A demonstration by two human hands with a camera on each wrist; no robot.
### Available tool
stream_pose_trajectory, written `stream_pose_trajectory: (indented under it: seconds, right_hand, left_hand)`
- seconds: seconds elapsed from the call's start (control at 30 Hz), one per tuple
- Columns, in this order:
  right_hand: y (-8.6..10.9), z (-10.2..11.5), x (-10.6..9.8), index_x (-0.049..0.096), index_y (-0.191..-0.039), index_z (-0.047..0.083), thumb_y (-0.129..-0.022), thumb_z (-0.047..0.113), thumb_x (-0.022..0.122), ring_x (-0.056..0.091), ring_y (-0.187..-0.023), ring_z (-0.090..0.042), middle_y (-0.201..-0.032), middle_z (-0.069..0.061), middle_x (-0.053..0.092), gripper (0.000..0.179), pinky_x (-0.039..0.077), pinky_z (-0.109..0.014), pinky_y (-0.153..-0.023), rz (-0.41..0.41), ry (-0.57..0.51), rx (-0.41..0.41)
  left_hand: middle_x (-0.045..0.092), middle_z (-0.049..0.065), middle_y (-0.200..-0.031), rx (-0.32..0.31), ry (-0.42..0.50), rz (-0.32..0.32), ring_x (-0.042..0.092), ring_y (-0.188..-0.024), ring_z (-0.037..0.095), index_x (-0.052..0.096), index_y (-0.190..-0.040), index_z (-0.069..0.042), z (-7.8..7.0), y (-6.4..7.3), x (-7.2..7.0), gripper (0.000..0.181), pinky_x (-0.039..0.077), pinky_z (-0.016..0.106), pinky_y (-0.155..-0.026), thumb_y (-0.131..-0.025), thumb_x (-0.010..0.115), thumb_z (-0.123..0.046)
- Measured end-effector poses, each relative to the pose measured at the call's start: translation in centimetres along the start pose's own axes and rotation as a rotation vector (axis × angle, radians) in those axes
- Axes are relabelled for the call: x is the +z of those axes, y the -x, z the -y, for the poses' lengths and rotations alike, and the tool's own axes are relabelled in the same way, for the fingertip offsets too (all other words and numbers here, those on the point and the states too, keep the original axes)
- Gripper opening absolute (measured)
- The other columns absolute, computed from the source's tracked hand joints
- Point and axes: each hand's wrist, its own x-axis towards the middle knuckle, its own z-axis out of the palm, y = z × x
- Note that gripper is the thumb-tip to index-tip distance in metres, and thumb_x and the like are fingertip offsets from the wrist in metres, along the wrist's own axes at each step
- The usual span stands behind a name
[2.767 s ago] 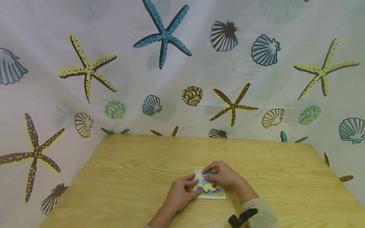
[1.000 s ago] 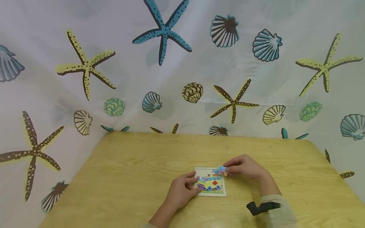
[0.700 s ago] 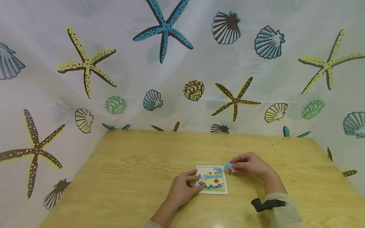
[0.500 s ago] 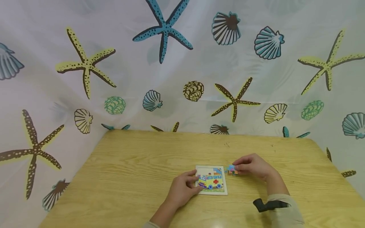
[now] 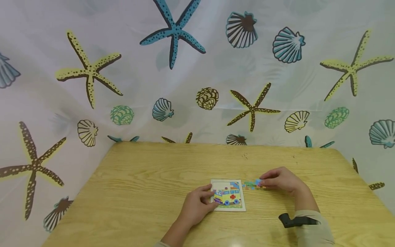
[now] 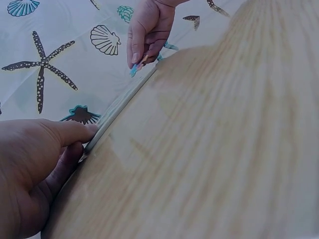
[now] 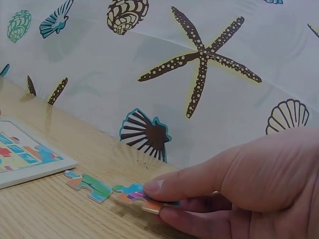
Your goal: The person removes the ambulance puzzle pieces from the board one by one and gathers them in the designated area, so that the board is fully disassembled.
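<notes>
A small square jigsaw puzzle (image 5: 243, 200) in a white frame lies on the table, showing a yellow ambulance; its upper left part is a bare pale patch. My left hand (image 5: 197, 207) grips the frame's left side, thumb and fingers at its edge, as the left wrist view also shows. Off to the right, my right hand (image 5: 285, 180) pinches a blue, pink and orange jigsaw piece (image 7: 135, 193) between thumb and fingers, low over the table. Between that piece and the frame, a green and orange jigsaw piece (image 7: 93, 187) lies flat on the wood.
The wooden table (image 5: 154, 178) reaches back to a white curtain (image 5: 185, 82) printed with starfish and shells, which also hangs along both sides. A black camera mount (image 5: 296, 220) is strapped at my right sleeve.
My right hand has gone from the puzzle's upper part to the right, taking a piece out of the frame. The green piece now shows on the table. My left hand keeps its place.
</notes>
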Motion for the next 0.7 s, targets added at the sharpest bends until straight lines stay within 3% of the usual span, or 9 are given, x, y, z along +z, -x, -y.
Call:
stream_pose_trajectory:
  seconds: [0.33,0.6,0.7]
  right_hand:
    - [0.2,0.3,0.6,0.071,-0.111,-0.008,-0.089,0.007,0.074,0.071,-0.086,-0.015,-0.106,-0.014,0.072,0.027,0.060,-0.032,-0.078,-0.112,0.073,0.041]
    - [0.3,1.2,1.0,0.074,-0.103,-0.003,-0.084,0.011,0.079,0.063,-0.081,-0.015,-0.098,-0.012,0.072,0.025,0.053,-0.028,-0.071,-0.172,0.303,0.051]
    - [0.1,1.5,1.0,0.072,-0.103,-0.005,-0.081,0.009,0.082,0.061,-0.076,-0.016,-0.092,-0.011,0.070,0.028,0.052,-0.029,-0.067,-0.202,0.333,0.049]
  left_hand:
    - [0.060,0.010,-0.141,-0.009,-0.010,0.007,0.054,-0.071,0.005,0.073,-0.115,0.000,-0.1,-0.1,-0.3,0.038,0.047,0.017,-0.062,-0.082,0.083,-0.016]
    - [0.060,0.013,-0.141,-0.018,0.023,0.011,0.054,-0.070,0.005,0.072,-0.115,0.001,-0.3,0.2,-0.2,0.039,0.047,0.017,-0.060,-0.081,0.083,-0.015]
    - [0.060,0.013,-0.140,-0.011,0.026,0.003,0.054,-0.069,0.004,0.073,-0.115,0.001,-0.4,0.1,-0.2,0.039,0.047,0.017,-0.060,-0.081,0.083,-0.015]
